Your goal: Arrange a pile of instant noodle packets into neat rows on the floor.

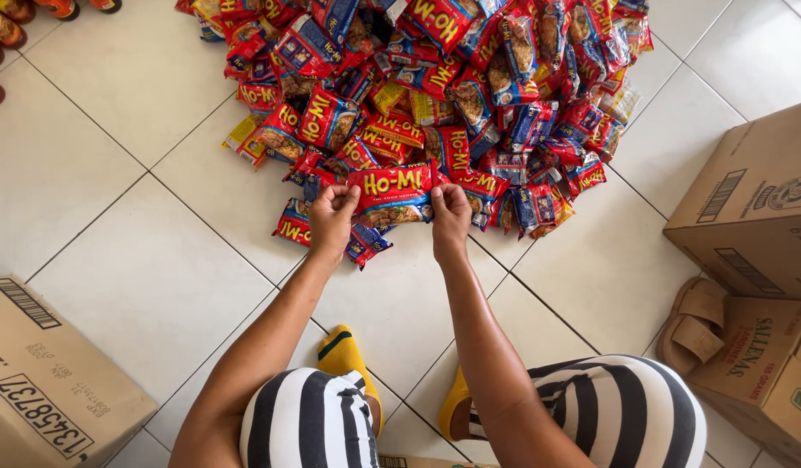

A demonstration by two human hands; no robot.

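You hold 1 red noodle packet [392,192] flat and level between your 2 hands, just above the near edge of the heap, its long side running left to right. Your left hand [333,217] pinches the packet's left end, fingers curled closed over the top edge with the thumb tucked below. Your right hand [450,215] grips the right end the same way, fingers folded shut on the wrapper. Both forearms reach straight forward and down from your knees, nearly parallel, wrists slightly bent inward toward the packet.

Behind and under the packet lies a big pile of red and blue noodle packets [435,78] spread over the white tiled floor [114,130]. Your feet in yellow slippers [348,355] rest on the tiles below your arms. A cardboard box [45,381] sits at your left, and 2 more cartons [755,217] stand at your right.
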